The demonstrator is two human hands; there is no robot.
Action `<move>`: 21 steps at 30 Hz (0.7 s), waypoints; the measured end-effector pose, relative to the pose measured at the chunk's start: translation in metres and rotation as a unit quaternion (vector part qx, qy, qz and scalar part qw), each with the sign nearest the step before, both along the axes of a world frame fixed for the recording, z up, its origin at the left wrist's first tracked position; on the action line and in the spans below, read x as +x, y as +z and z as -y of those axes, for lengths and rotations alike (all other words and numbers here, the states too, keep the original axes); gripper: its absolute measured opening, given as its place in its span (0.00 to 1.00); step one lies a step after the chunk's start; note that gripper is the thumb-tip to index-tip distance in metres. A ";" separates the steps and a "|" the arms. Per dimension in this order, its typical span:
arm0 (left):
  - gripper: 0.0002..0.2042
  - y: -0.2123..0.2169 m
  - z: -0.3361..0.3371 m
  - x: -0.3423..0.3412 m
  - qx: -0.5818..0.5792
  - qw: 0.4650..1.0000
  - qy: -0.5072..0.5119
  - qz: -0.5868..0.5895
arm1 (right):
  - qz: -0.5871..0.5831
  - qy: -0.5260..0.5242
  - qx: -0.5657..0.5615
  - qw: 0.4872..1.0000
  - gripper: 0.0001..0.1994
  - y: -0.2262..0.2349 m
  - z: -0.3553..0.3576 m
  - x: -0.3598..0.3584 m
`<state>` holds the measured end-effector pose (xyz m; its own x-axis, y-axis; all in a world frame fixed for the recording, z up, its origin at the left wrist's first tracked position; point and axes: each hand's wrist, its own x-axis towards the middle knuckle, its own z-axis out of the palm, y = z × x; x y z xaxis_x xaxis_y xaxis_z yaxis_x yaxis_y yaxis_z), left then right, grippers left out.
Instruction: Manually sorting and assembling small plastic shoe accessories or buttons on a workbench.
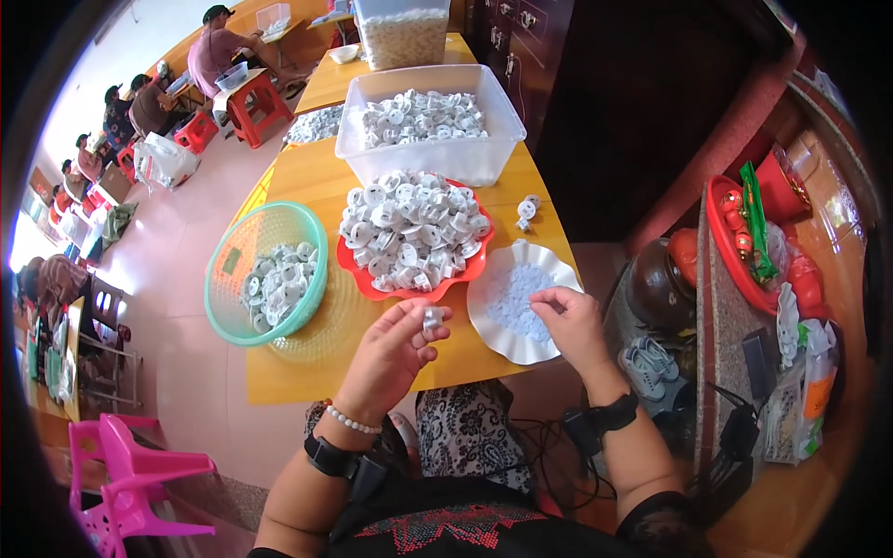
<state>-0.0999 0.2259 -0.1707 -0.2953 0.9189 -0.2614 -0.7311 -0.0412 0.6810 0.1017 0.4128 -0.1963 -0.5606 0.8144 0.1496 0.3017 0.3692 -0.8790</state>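
Note:
My left hand (393,349) grips a small white plastic part (432,318) between thumb and fingers, just in front of the red bowl. The fingertips of my right hand (572,325) are pinched together over a white scalloped plate (513,352). Small, thin, pale bluish pieces (517,299) lie spread on that plate. Whatever the right fingertips hold is too small to make out. A red bowl (372,289) between the hands and the far bin is heaped with white plastic parts (409,232). To its left, a green mesh basket (216,312) contains more such parts (281,284).
Behind the bowl stands a clear plastic bin (433,166) of white parts, with another full tub (403,42) farther back. Loose parts (527,212) lie near the yellow table's (293,377) right edge. A pink plastic chair (139,465) is at lower left. Other people (216,56) sit working at far left.

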 end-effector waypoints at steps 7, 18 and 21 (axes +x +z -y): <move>0.10 -0.005 0.003 0.013 -0.041 0.994 -0.022 -0.096 | 0.066 -0.002 0.106 0.992 0.07 -0.001 -0.004 0.005; 0.24 0.008 -0.004 0.034 -0.009 0.981 -0.069 -0.179 | -0.032 0.017 -0.077 0.996 0.03 0.035 0.019 0.004; 0.25 0.015 -0.003 0.043 0.040 0.981 -0.044 -0.183 | -0.103 0.088 -0.150 0.979 0.04 0.056 0.041 0.001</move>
<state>-0.0574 0.2284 -0.1558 -0.2742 0.9584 -0.0792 -0.4406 -0.0520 0.8962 0.1022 0.3717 -0.1402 -0.6796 0.7323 0.0435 0.0613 0.1158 -0.9914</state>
